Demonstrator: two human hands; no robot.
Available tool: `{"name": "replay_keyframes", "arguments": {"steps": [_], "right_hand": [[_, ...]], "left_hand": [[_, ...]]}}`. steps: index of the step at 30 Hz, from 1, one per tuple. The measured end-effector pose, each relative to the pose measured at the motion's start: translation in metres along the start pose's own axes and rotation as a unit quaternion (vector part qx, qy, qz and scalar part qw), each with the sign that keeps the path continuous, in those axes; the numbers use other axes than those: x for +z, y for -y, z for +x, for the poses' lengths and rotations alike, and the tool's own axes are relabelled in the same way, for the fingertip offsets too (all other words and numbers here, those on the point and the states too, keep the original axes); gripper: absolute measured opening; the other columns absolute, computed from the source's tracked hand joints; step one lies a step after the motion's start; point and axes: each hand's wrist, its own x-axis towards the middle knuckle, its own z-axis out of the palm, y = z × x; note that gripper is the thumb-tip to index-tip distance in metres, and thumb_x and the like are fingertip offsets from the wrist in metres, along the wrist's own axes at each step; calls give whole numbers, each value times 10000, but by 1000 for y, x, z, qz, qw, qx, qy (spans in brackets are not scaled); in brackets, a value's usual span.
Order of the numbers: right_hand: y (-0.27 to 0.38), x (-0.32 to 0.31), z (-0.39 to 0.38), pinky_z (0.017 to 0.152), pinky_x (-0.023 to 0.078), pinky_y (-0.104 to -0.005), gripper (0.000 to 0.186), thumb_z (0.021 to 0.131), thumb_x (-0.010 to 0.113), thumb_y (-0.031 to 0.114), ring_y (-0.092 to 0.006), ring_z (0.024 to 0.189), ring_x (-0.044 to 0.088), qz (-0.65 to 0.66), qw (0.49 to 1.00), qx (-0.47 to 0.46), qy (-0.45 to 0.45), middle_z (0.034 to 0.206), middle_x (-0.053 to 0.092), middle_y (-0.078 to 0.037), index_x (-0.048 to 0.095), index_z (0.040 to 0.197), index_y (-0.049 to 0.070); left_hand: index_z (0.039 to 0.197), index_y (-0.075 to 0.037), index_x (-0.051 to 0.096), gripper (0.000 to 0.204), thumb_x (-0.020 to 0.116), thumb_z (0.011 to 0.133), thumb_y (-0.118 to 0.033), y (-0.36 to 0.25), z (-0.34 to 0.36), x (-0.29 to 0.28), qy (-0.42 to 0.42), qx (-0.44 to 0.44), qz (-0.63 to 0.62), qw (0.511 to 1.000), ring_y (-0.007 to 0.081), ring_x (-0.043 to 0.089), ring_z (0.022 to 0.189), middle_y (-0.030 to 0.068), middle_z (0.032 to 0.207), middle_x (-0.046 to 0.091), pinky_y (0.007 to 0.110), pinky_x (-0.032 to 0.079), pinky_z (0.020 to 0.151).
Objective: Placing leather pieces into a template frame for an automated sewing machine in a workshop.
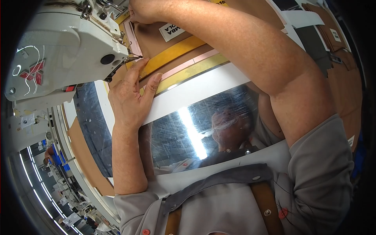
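My left hand (131, 96) lies palm down on a flat brown template board (150, 39) with yellow and pink strips. Its fingers are spread, the index fingertip close to the needle area of a white sewing machine (74, 43). The thumb rests by the pale yellow strip (188, 72). My right arm reaches across the board to its far edge. There my right hand (145, 11), partly cut off by the upper edge of the view, has curled fingers down at the board's pink-edged corner (134, 39). What they pinch, if anything, is hidden.
A scratched, shiny metal plate (203, 129) set in the white table (168, 105) reflects a light and me. Brown board pieces (344, 102) are stacked at the right. At the left lies a dark panel (92, 125); beyond it is a workshop with more machines.
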Motion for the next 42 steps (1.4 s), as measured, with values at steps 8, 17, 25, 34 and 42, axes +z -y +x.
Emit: {"name": "replay_keyframes", "arguments": {"steps": [8,17,25,34,42], "right_hand": [[-4,15,3,874,569,-425,206,826,622,107,-324,1003,731,-44,996,-37,-69,1007,760,-179,784,936,42],[-2,11,-8,781,588,-395,177,820,645,126,-282,938,746,-149,977,-134,-66,960,767,-143,791,909,78],[9,-10,-22,795,584,-386,185,860,655,161,-263,955,745,-201,967,-155,-8,989,771,-124,794,951,80],[-1,-15,-22,838,565,-411,196,838,677,176,-281,986,735,-168,974,-152,10,1007,764,-149,789,956,65],[1,-20,-27,853,557,-423,258,832,719,249,-294,1000,727,-197,959,-194,55,1040,758,-156,784,971,42]], "left_hand": [[1239,-91,718,438,761,921,-389,1,0,0,-4,4,0,1000,73,360,505,-31,553,321,261,301,504],[1240,-92,714,419,765,923,-361,-2,1,-2,1,9,-7,1000,75,341,507,-30,568,321,262,284,501],[1193,-96,720,464,762,895,-448,-2,1,-3,9,-8,9,1000,174,688,658,86,774,722,303,536,630],[1203,-99,716,463,755,904,-450,-6,1,-5,32,-33,7,999,147,613,582,66,733,688,293,483,570],[1194,-89,718,434,758,910,-416,-3,-2,-3,21,-22,5,1000,143,597,562,77,729,684,291,474,558]]}}
